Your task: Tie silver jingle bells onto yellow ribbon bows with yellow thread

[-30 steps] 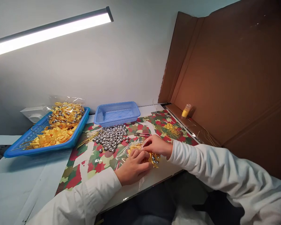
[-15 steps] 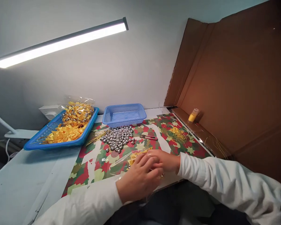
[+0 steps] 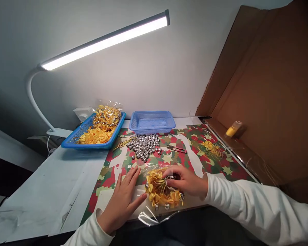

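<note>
Lamp arm (image 3: pixel 36 99) and its light bar occupy the upper left of the frame, above a large blue tray (image 3: pixel 92 145) heaped with yellow bows and a bagged batch. Moving toward centre, I note my left hand (image 3: pixel 122 201) lying flat and open, fingers spread, pressing the clear plastic bag (image 3: pixel 147 213) against the patterned mat (image 3: pixel 105 174) at lower centre; it grips nothing. Just beside it, at the mouth of that bag, sits the bundle of yellow bows with bells (image 3: pixel 161 191), part in and part out of the plastic. My right hand (image 3: pixel 186 181) is closed in a pinch on the upper edge of the bundle. Behind, at mid-frame, a pile of loose silver bells (image 3: pixel 145 147) lies in front of a small empty blue basket (image 3: pixel 152 121), with snips (image 3: pixel 178 149) and a tangle of gold cord (image 3: pixel 212 148) further right, and a small bottle (image 3: pixel 233 129) against the cardboard screen. Risk assessment: the bag overhangs the table's near edge, so a pull without firm hold-down could drag bows off the bench; bells at the bundle's near side look liable to roll away.
</note>
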Tool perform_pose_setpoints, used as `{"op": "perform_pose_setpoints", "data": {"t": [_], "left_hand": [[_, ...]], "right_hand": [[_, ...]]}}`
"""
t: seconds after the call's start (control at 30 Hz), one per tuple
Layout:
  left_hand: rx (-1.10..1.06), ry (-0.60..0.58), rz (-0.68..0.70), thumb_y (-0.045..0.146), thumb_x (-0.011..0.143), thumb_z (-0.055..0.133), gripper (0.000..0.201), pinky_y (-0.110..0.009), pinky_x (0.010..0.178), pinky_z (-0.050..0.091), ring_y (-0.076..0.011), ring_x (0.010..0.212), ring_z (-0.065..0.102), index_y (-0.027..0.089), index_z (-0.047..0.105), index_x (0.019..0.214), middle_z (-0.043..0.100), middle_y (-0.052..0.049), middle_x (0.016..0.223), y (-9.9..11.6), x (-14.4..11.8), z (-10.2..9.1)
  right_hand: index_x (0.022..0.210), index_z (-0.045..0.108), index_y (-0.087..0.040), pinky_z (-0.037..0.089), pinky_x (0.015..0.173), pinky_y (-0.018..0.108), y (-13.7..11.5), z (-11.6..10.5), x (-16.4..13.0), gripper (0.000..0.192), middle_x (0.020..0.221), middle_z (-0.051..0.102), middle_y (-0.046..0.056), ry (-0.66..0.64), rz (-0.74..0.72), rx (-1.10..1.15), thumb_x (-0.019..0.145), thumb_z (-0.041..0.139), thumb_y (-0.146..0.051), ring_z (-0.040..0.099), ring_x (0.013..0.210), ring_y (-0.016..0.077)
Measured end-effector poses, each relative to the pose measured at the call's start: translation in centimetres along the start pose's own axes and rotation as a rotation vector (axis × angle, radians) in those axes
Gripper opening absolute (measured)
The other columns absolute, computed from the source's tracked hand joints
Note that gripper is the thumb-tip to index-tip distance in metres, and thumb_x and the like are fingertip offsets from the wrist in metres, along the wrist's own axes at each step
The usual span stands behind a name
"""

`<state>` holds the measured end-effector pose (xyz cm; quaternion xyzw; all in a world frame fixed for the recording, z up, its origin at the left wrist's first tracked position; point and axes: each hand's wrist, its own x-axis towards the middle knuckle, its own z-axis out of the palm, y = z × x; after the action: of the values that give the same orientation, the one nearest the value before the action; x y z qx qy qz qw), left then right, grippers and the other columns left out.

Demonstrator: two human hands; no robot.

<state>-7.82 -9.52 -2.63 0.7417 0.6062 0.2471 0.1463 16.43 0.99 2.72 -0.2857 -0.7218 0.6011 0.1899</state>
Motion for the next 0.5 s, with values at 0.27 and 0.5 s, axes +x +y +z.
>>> {"op": "perform_pose_setpoints", "data": {"t": [0.27, 0.5], "left_hand": [[-1.685, 0.479, -0.38, 0.06, 0.088, 0.041, 0.06, -0.049, 0.115, 0.025, -0.0293, 0.139, 0.034, 0.028, 0.048, 0.138, 0.041, -0.005, 0.151, -0.8, 0.4, -3.1], [-2.218, 0.283, -0.462, 0.051, 0.092, 0.04, 0.048, -0.045, 0.099, 0.045, -0.0271, 0.105, 0.066, 0.022, 0.066, 0.119, 0.075, -0.008, 0.102, 6.4, 3.9, 1.0]], "right_hand": [[0.09, 0.063, -0.016, 0.049, 0.071, 0.028, -0.9, 0.6, 0.6, 0.039, 0.086, 0.062, 0.004, 0.152, -0.034, 0.256, 0.074, 0.07, -0.051, 0.06, 0.078, 0.0159], [0.088, 0.063, -0.018, 0.048, 0.069, 0.027, -2.2, 2.2, 1.4, 0.036, 0.084, 0.06, 0.002, 0.319, -0.146, 0.293, 0.074, 0.07, -0.05, 0.058, 0.075, 0.0143]]}}
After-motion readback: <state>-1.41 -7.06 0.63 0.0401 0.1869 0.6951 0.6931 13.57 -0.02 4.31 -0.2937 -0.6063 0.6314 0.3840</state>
